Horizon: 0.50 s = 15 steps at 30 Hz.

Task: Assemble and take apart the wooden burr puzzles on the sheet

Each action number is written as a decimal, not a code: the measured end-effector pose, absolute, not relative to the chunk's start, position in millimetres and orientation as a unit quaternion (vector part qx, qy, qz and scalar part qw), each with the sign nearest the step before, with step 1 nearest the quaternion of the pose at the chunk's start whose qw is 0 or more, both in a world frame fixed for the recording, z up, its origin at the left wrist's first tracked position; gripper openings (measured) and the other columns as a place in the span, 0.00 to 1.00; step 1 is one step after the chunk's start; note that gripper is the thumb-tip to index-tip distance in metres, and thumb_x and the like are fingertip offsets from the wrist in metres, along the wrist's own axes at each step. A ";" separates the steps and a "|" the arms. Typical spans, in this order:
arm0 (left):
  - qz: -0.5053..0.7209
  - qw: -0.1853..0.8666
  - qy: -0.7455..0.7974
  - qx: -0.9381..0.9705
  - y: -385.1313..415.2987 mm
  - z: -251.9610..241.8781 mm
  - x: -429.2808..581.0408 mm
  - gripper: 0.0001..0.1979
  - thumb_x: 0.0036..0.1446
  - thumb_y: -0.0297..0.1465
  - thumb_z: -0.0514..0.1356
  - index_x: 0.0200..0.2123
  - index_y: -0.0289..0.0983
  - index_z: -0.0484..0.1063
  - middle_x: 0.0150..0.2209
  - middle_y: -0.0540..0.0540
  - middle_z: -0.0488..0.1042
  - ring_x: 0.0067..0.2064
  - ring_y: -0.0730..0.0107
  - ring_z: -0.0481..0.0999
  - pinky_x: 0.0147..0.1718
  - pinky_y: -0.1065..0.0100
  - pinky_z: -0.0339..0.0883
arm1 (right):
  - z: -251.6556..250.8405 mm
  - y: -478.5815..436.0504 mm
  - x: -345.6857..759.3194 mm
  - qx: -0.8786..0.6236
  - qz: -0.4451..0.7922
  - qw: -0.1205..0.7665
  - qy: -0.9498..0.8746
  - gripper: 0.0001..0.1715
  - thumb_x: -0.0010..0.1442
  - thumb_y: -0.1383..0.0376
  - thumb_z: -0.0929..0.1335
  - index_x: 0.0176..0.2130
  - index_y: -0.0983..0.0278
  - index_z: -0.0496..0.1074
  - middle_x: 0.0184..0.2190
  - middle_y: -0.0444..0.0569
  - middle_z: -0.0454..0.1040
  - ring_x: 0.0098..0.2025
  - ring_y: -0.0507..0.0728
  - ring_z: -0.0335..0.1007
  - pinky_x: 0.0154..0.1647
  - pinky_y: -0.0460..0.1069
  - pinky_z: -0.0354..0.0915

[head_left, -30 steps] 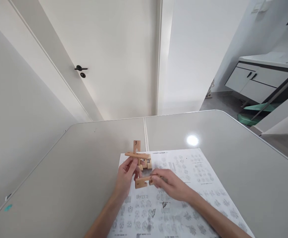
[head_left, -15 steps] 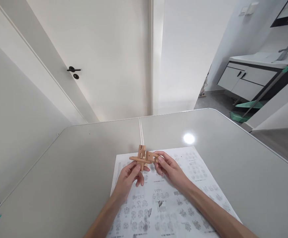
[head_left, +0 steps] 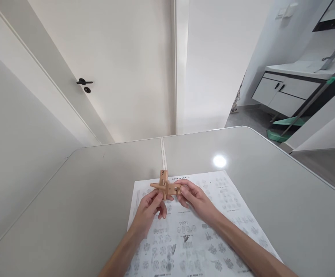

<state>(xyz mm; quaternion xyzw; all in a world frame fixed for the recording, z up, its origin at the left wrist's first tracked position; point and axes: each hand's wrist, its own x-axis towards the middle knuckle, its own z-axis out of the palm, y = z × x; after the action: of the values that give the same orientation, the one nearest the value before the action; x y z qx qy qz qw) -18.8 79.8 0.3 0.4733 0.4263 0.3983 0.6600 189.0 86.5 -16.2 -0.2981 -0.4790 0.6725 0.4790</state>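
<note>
Grey table (head_left: 277, 192) runs well past the printed sheet (head_left: 193, 246) on left, right and far sides, far edge in front of the door (head_left: 133, 69), so room to move both ways. My left hand (head_left: 146, 211) has thumb and fingers pinched on a wooden cluster (head_left: 163, 177) near the sheet's far edge, and my right hand (head_left: 198, 202) pinches a notched wooden piece (head_left: 172, 189), overlapping it in view. Can't tell whether they interlock: fingers hide the undersides, print's too blurred to read, sheet's near edge is cut off by frame.
</note>
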 end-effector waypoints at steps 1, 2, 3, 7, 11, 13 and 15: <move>0.401 0.662 0.424 0.471 79.9 0.5 -18.5 0.20 0.63 0.48 0.63 0.44 0.35 0.76 0.40 0.40 0.80 0.22 0.78 0.65 0.23 0.70 0.55 | -16.8 86.7 188.8 -0.299 0.671 0.478 -0.483 0.24 0.69 0.46 0.67 0.52 0.60 0.71 0.30 0.43 0.68 0.26 0.51 0.55 0.31 0.50 0.57; 0.404 0.664 0.421 0.468 80.0 0.6 -18.4 0.21 0.63 0.48 0.63 0.44 0.35 0.76 0.40 0.41 0.80 0.21 0.79 0.65 0.23 0.70 0.55 | -17.4 86.9 188.7 -0.300 0.667 0.477 -0.487 0.24 0.69 0.46 0.67 0.52 0.60 0.71 0.30 0.43 0.68 0.26 0.51 0.55 0.31 0.50 0.57; 0.407 0.666 0.418 0.465 80.0 0.8 -18.3 0.20 0.63 0.48 0.63 0.44 0.35 0.76 0.39 0.42 0.79 0.21 0.79 0.64 0.23 0.70 0.55 | -18.1 87.1 188.7 -0.302 0.663 0.477 -0.491 0.24 0.69 0.46 0.67 0.52 0.60 0.71 0.30 0.43 0.69 0.25 0.51 0.55 0.30 0.50 0.57; 0.395 0.673 0.403 0.478 79.6 2.1 -18.6 0.18 0.64 0.46 0.63 0.41 0.36 0.77 0.35 0.46 0.77 0.19 0.81 0.63 0.24 0.69 0.55 | -20.3 87.8 188.4 -0.303 0.657 0.478 -0.498 0.22 0.69 0.47 0.67 0.52 0.59 0.71 0.30 0.43 0.69 0.25 0.51 0.55 0.29 0.49 0.55; 0.353 0.693 0.389 0.494 78.5 3.3 -18.0 0.20 0.66 0.47 0.60 0.42 0.35 0.75 0.32 0.47 0.74 0.17 0.81 0.62 0.21 0.69 0.53 | -22.4 88.5 187.5 -0.287 0.674 0.473 -0.489 0.22 0.71 0.48 0.66 0.53 0.59 0.69 0.32 0.43 0.69 0.26 0.50 0.56 0.29 0.49 0.55; 0.340 0.701 0.377 0.501 77.5 3.9 -17.2 0.21 0.67 0.48 0.59 0.44 0.34 0.74 0.31 0.47 0.73 0.18 0.80 0.62 0.20 0.70 0.53 | -23.5 88.6 186.6 -0.273 0.683 0.466 -0.491 0.22 0.71 0.47 0.66 0.54 0.59 0.67 0.33 0.44 0.70 0.26 0.51 0.57 0.29 0.49 0.55; 0.322 0.706 0.362 0.517 76.1 5.2 -16.4 0.21 0.67 0.48 0.58 0.44 0.35 0.73 0.29 0.48 0.72 0.18 0.79 0.62 0.20 0.71 0.53 | -24.2 88.1 185.8 -0.269 0.687 0.455 -0.498 0.22 0.70 0.46 0.66 0.53 0.59 0.65 0.33 0.43 0.70 0.26 0.51 0.57 0.30 0.49 0.56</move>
<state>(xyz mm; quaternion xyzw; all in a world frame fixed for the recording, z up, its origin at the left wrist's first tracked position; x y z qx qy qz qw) -16.4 76.1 5.2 0.5170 0.3622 0.3217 0.7057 185.8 88.1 -24.2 -0.2688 -0.4980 0.6874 0.4551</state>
